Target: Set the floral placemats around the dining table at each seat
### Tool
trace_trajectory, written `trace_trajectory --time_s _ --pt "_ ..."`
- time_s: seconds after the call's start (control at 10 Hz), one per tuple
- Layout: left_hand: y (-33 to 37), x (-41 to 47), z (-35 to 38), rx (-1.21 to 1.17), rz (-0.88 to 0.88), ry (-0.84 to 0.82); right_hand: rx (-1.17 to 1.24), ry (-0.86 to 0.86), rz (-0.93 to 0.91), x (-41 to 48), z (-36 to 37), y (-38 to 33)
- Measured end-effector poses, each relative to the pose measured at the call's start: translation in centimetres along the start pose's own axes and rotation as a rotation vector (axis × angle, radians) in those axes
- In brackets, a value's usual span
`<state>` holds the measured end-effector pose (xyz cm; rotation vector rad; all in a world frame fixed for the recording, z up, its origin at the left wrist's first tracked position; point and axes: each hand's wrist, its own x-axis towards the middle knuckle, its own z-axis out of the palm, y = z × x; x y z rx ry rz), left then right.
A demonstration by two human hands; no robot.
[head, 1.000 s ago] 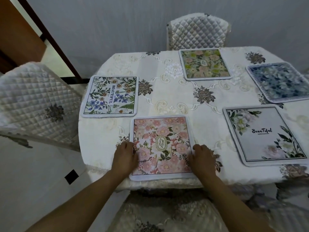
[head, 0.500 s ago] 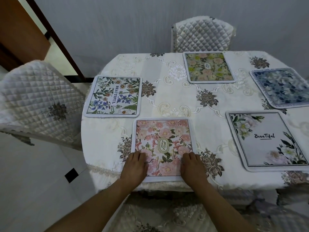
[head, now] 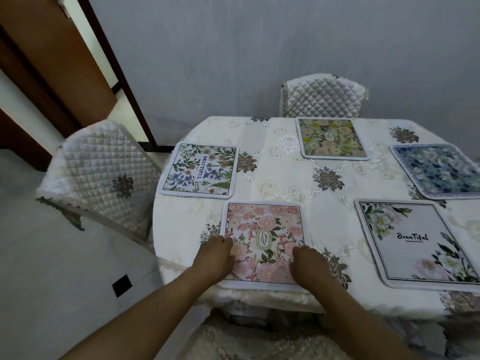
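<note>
1. The dining table (head: 280, 178), under a cream embroidered cloth, carries five floral placemats lying flat, well apart from one another.
2. Quilted chairs: one on the left (head: 101, 175), one at the far side (head: 322, 98), and the top of one right below the hands (head: 249, 339). The seats to the right are out of frame.
3. White "Beautiful" mat (head: 420, 242) at the near right, down and square. Looks finished.
4. Blue mat (head: 439, 170) far right, running off the edge of view; its seat cannot be seen.
5. Wildflower mat (head: 200, 171) faces the left chair; green-yellow mat (head: 332, 137) sits just before the far chair. Both look placed.
6. Pink "Garden" mat (head: 262, 242) at the near edge, the one in hand, already flat.
7. Left hand (head: 214, 258) and right hand (head: 309, 263) lie palm-down on its lower corners, fingers spread flat, pressing, not gripping.
8. My read: nearly done. Only a final nudge here, plus any seat hidden from view.
</note>
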<state>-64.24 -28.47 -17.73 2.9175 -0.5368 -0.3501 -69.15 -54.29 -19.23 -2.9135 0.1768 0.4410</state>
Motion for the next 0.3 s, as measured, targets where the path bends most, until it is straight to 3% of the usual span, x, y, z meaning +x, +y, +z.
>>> trace_trajectory --time_s 0.3 --pt "-0.6 -4.5 -7.7 0.019 0.061 0.121 -0.034 0.192 0.01 -6.7 -7.2 -2.4"
